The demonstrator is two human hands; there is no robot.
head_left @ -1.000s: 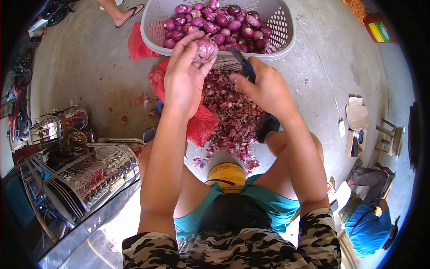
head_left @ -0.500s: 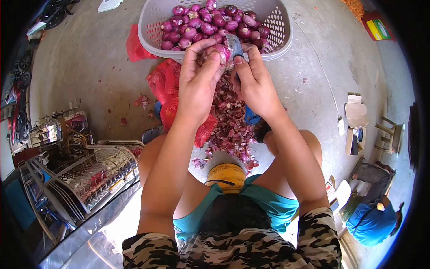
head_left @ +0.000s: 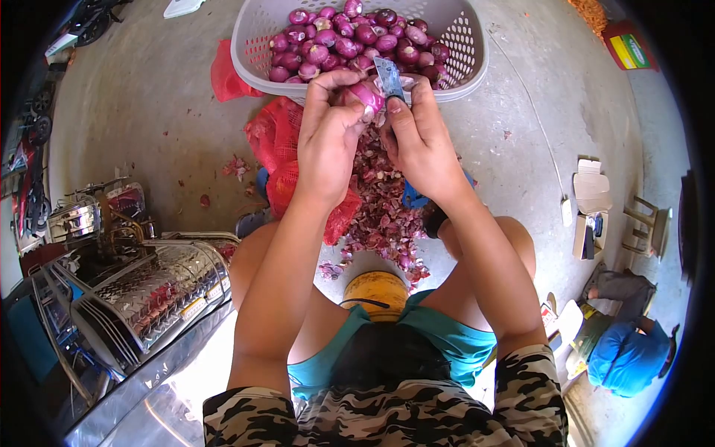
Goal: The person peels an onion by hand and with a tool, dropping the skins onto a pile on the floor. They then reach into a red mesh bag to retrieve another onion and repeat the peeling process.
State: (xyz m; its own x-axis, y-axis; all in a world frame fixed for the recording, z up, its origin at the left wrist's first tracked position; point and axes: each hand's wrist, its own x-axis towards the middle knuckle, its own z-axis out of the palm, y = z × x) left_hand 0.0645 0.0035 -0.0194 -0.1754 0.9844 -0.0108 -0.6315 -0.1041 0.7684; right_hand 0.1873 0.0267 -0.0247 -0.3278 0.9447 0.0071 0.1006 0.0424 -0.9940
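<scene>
A red onion (head_left: 365, 100) with shiny purple skin is held in my left hand (head_left: 331, 134), between thumb and fingers. My right hand (head_left: 424, 141) grips a knife (head_left: 389, 77), its broad blade pointing up close beside the onion. Both hands are near each other, over the front rim of a grey plastic basket (head_left: 477, 59) that holds many red onions. Below them a heap of loose onion skins (head_left: 380, 216) lies on the floor. The knife's handle is mostly hidden by my right fingers.
A red mesh bag (head_left: 279, 141) lies left of the skins. Between my legs is a yellow container (head_left: 376, 292). Shiny metal vehicle parts (head_left: 160, 290) stand at left. At right are an open cardboard box (head_left: 592, 190), a small stool (head_left: 652, 231) and a person in blue (head_left: 629, 357).
The onion has turned in my left hand, showing more smooth purple surface. The knife blade stands slightly more upright. At the right, the person in blue has shifted a little.
</scene>
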